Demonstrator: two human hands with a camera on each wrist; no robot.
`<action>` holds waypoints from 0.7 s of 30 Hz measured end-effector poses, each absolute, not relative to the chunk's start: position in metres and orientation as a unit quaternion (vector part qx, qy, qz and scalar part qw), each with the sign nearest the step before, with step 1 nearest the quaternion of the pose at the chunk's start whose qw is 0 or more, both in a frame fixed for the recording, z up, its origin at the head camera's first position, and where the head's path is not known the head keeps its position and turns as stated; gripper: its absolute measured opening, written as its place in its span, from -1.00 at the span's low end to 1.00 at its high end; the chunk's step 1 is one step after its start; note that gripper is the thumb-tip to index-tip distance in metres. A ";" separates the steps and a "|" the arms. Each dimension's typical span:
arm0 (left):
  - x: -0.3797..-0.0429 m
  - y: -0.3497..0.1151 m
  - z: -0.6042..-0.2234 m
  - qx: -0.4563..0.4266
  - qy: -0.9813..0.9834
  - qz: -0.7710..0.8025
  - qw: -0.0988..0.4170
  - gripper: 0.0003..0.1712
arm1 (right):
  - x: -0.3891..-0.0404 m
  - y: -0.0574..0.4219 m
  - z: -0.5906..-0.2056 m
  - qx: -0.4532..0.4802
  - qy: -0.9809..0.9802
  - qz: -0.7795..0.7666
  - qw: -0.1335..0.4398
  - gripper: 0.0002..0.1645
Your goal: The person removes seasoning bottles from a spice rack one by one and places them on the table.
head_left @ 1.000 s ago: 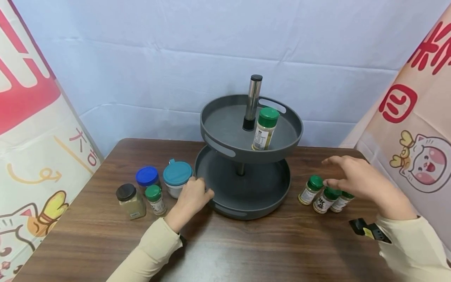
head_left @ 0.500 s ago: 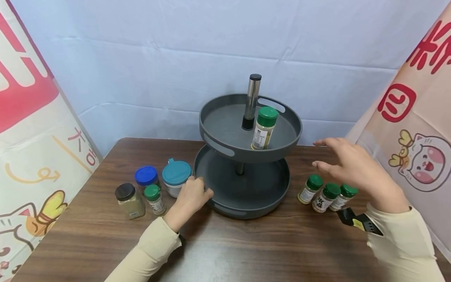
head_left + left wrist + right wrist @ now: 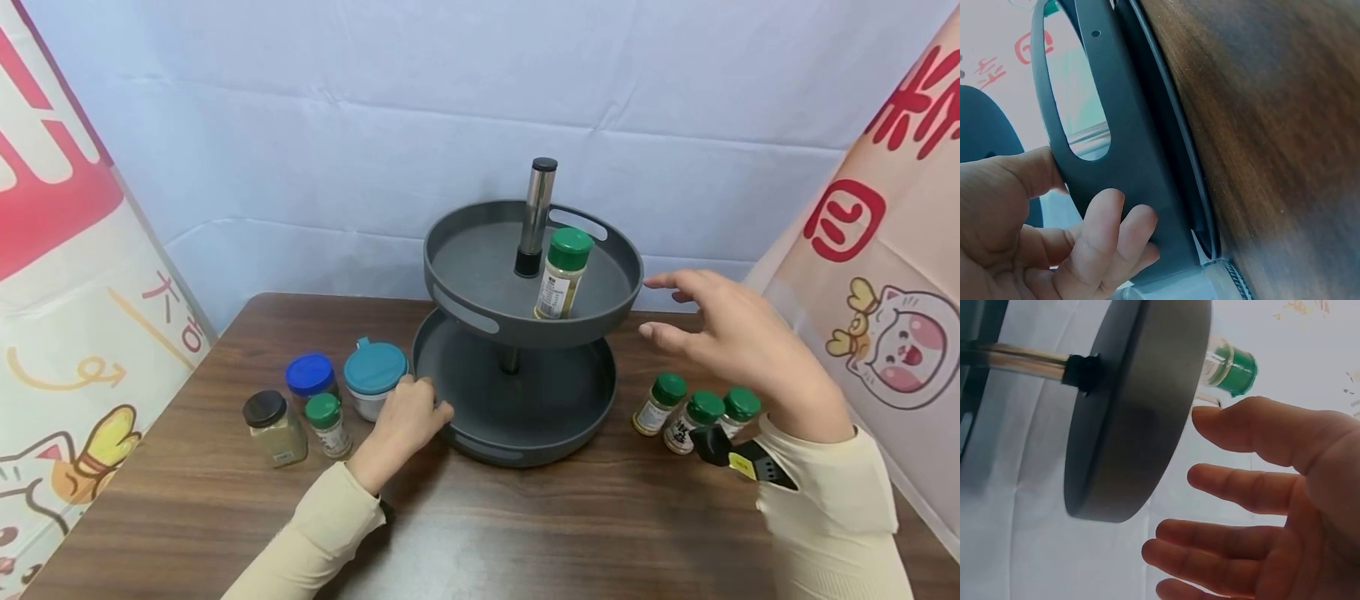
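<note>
A dark grey two-tier turntable organizer (image 3: 525, 333) with a metal centre post stands on the table. My left hand (image 3: 405, 425) grips the left rim of its lower tier; in the left wrist view the thumb is over the edge and the fingers lie on the outer wall (image 3: 1135, 150). My right hand (image 3: 738, 333) is beside the right edge of the upper tier, fingers spread and holding nothing. The right wrist view shows its fingertips close to the upper tier's wall (image 3: 1160, 394). A green-capped spice jar (image 3: 558, 279) stands on the upper tier.
Several jars stand left of the organizer: one teal-lidded (image 3: 375, 371), one blue-lidded (image 3: 311, 375), one black-lidded (image 3: 276, 429) and one green-capped (image 3: 327, 425). Three green-capped jars (image 3: 658, 404) stand at right, below my right hand. A pale cloth (image 3: 337, 167) hangs behind the table (image 3: 525, 533).
My right hand has moved left and upward, from over the green-capped jars to the upper tier's right edge. My left hand has stayed at the lower tier.
</note>
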State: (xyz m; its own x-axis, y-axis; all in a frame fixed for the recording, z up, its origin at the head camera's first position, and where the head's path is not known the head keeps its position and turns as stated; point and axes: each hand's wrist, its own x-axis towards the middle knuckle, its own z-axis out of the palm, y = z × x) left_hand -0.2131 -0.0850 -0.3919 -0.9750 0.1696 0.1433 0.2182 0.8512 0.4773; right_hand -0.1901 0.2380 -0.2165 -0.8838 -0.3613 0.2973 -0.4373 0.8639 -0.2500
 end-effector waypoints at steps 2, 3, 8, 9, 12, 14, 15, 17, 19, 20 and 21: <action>-0.213 -0.085 -0.391 -0.102 -0.961 -0.253 0.048 -0.75 | -0.189 0.235 -0.214 0.211 -0.953 0.172 0.130 -0.37; -0.213 -0.085 -0.391 -0.103 -0.961 -0.253 0.048 -0.75 | -0.189 0.234 -0.214 0.215 -0.951 0.177 0.136 -0.37; -0.214 -0.085 -0.391 -0.106 -0.961 -0.250 0.048 -0.74 | -0.188 0.227 -0.210 0.238 -0.935 0.198 0.172 -0.39; -0.214 -0.085 -0.392 -0.105 -0.962 -0.249 0.047 -0.74 | -0.189 0.226 -0.209 0.243 -0.932 0.198 0.180 -0.39; -0.214 -0.085 -0.391 -0.100 -0.963 -0.245 0.048 -0.74 | -0.190 0.221 -0.207 0.254 -0.927 0.202 0.190 -0.39; -0.214 -0.085 -0.391 -0.097 -0.964 -0.241 0.050 -0.75 | -0.192 0.218 -0.204 0.259 -0.923 0.209 0.191 -0.39; -0.214 -0.084 -0.391 -0.096 -0.965 -0.240 0.052 -0.76 | -0.193 0.217 -0.203 0.262 -0.922 0.212 0.189 -0.39; -0.214 -0.084 -0.391 -0.095 -0.965 -0.240 0.054 -0.76 | -0.194 0.214 -0.200 0.267 -0.920 0.217 0.185 -0.38; -0.214 -0.083 -0.391 -0.094 -0.965 -0.240 0.055 -0.77 | -0.196 0.212 -0.197 0.271 -0.919 0.220 0.181 -0.36; -0.214 -0.083 -0.391 -0.094 -0.965 -0.239 0.055 -0.77 | -0.196 0.211 -0.196 0.273 -0.919 0.220 0.178 -0.36; -0.214 -0.083 -0.392 -0.094 -0.965 -0.240 0.055 -0.78 | -0.196 0.210 -0.195 0.275 -0.920 0.219 0.175 -0.36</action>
